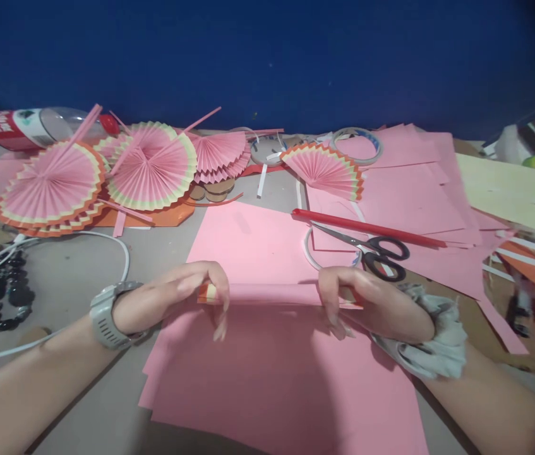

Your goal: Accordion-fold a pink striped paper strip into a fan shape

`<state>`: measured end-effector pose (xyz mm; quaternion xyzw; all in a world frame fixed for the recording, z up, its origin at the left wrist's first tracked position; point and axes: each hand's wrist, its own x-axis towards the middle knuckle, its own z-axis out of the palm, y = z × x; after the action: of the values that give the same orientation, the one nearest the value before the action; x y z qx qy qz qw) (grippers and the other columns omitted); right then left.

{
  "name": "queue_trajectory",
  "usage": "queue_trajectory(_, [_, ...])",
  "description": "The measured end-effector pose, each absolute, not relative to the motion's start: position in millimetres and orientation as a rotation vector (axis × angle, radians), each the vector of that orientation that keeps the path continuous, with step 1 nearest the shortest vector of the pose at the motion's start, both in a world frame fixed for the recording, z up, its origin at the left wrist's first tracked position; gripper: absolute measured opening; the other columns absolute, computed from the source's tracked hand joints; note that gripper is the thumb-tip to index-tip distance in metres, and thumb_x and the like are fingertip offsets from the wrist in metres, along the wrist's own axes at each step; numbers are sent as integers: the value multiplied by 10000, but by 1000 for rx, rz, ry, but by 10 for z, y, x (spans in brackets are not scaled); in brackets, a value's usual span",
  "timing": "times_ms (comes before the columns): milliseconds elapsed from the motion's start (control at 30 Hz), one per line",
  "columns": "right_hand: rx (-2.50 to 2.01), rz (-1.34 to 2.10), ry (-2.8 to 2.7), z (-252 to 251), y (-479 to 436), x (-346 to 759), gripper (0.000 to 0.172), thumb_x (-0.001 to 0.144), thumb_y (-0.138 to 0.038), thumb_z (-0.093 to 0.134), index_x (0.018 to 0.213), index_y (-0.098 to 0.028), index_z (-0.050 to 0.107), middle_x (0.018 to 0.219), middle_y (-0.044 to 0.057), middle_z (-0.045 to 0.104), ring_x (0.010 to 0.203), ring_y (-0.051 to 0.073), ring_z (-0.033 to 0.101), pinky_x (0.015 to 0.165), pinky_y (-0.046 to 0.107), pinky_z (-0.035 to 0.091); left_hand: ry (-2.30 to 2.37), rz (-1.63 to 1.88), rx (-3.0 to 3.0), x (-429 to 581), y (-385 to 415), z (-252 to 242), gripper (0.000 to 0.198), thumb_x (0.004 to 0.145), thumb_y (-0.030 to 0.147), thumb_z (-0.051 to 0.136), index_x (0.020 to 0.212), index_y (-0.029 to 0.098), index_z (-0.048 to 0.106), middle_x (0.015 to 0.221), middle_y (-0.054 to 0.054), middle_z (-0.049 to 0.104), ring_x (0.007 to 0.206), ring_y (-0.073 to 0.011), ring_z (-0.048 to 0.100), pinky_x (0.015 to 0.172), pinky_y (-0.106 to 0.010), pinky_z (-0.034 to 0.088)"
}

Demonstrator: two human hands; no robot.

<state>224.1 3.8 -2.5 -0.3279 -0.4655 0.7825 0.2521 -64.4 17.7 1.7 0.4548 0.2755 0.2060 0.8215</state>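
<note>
A narrow folded strip of pink paper (274,294), with cream and orange at its ends, is held level across the middle of the view. My left hand (201,284) grips its left end, fingers curled over it. At the other end my right hand (347,291) pinches it the same way. Beneath lie stacked pink sheets (267,373), shaded by my hands. Black-handled scissors (366,246) rest just beyond my right hand, beside a red stick (366,227). Part of a tape roll (312,249) shows near the scissors.
Several pleated paper fans (151,167) lie at the back left, near a plastic bottle (21,129). A half-open fan (326,167) and another tape roll (357,145) sit at the back. Pink paper (404,202) spreads right. A white cable (125,253) and black beads (6,291) lie left.
</note>
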Motion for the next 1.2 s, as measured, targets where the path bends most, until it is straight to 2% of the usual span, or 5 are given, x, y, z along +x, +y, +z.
queue_trajectory(133, [-944,2181,-1470,36,35,2221,232,886,-373,461,966,-176,556,589,-17,569,480,97,527,460,216,382,598,4,1208,-655,275,160,234,915,254,418,1140,196,391,831,-43,645,812,-161,625,778,-304,454])
queue_trajectory(267, [-983,2259,-1747,238,4,2157,475,918,-332,398,1359,-197,284,709,6,638,611,117,603,597,254,463,534,-289,1394,-655,275,357,376,876,202,463,1243,223,385,975,-53,649,877,-152,619,753,-235,437])
queue_trajectory(467, [-1126,1866,-2274,385,24,2004,268,913,-326,391,1047,-203,587,817,20,673,717,126,604,617,227,424,676,-361,1570,-455,192,372,225,881,367,417,987,212,540,769,8,632,673,-128,562,575,-206,396])
queue_trajectory(733, [-1296,1011,-2810,316,71,1707,334,916,-407,345,772,-198,563,638,9,593,555,134,509,479,242,235,692,-232,1740,-232,182,270,314,913,391,311,935,174,538,710,6,562,576,-119,496,578,-224,398])
queue_trajectory(1200, [-1154,2161,-2230,210,390,2010,421,882,-515,381,904,-135,561,508,-53,516,368,57,413,415,183,371,546,-284,1305,-532,490,112,351,921,431,356,968,149,561,670,-46,662,490,-106,576,517,-204,453])
